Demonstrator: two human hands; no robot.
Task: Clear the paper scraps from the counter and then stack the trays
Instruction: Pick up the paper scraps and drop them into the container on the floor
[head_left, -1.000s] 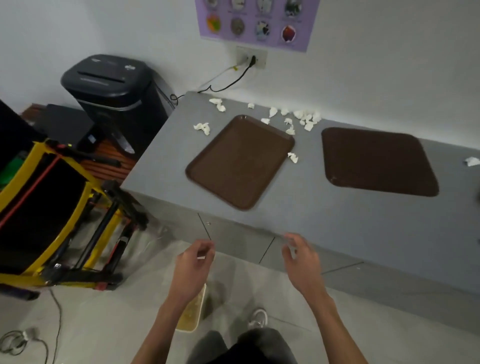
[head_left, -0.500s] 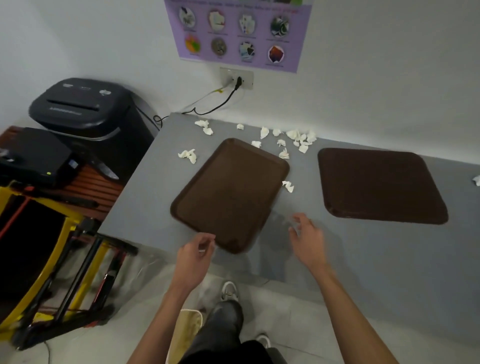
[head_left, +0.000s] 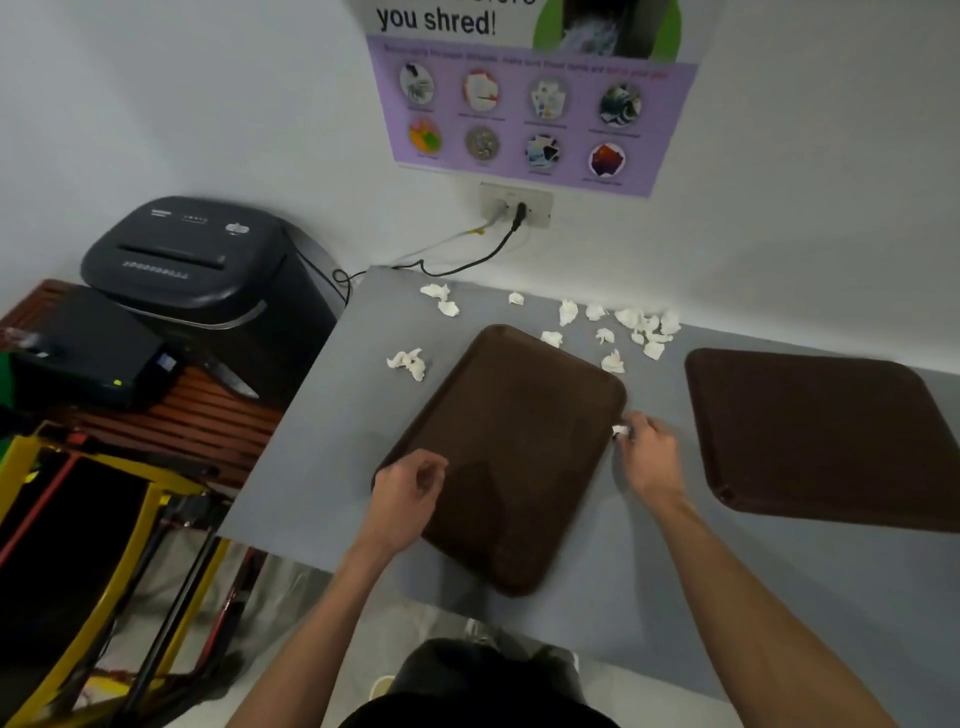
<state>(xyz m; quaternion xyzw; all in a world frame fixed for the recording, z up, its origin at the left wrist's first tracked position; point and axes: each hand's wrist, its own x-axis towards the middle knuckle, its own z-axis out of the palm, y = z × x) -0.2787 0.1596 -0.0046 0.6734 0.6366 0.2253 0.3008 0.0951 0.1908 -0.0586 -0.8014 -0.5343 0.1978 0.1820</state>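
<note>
Beside the nearer tray, right fingers now pinch a scrap; left fingers curled, contents unclear.

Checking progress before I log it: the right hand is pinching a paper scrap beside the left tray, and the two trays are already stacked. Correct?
Not stacked: the head view shows the left tray and the right tray lying apart on the counter. The right hand does pinch a paper scrap beside the left tray.
</note>
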